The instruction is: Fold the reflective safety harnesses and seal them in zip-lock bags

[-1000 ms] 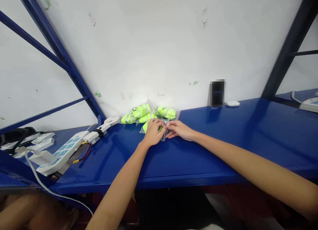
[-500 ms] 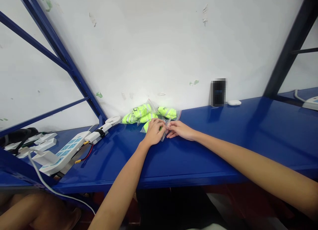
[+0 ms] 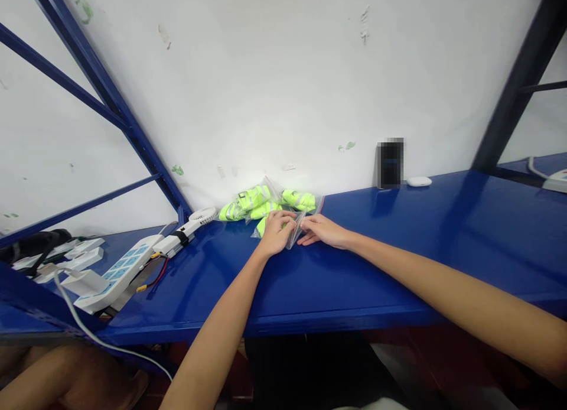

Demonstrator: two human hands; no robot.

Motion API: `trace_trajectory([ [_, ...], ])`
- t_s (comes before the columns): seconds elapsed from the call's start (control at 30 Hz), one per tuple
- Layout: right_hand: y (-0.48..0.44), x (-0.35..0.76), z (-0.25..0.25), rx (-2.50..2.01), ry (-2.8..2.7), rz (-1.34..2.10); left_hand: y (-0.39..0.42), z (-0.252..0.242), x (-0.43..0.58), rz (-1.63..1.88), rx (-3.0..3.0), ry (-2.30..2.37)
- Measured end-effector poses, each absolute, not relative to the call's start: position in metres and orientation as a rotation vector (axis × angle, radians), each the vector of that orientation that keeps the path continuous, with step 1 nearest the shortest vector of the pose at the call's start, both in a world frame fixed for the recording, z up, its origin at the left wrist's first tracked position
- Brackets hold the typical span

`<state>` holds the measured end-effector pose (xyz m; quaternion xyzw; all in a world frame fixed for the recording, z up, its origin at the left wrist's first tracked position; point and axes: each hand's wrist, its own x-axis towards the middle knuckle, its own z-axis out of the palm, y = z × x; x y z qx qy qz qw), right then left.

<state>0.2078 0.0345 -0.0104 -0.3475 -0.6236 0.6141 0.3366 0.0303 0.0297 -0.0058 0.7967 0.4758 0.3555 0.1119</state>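
On the blue table, a clear zip bag (image 3: pixel 296 231) with a folded neon-yellow reflective vest (image 3: pixel 261 225) inside lies between my hands. My left hand (image 3: pixel 277 230) rests over the bag, its fingers curled on the plastic and hiding most of the vest. At the bag's right end, my right hand (image 3: pixel 322 230) pinches the edge of the opening between thumb and fingers. Just behind are several more bagged neon-yellow vests (image 3: pixel 253 198), heaped against the wall, with another bagged vest (image 3: pixel 299 199) to their right.
Left of the heap lie a white handheld fan (image 3: pixel 202 216), a power strip (image 3: pixel 121 274) and a red-and-black cable (image 3: pixel 157 277). A dark phone-like object (image 3: pixel 390 165) leans on the wall beside a white case (image 3: pixel 419 181). Another person's bare leg (image 3: pixel 66 374) shows at lower left.
The bag's open end looks spread a little wider between my hands. My right hand has shifted very slightly right; my left hand stays nearly in place.
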Motion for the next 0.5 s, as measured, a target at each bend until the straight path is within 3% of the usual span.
trace_trajectory([
  [0.17,0.035,0.21,-0.008,-0.886,-1.646,1.605,0.036,-0.008,0.029,1.125,2.182,1.306],
  [0.33,0.032,0.212,-0.008,-0.884,-1.664,1.579,0.049,-0.009,0.012,1.585,1.51,1.065],
  [0.5,0.032,0.212,-0.008,-0.978,-1.684,1.451,0.047,-0.007,0.001,1.764,1.464,0.98],
])
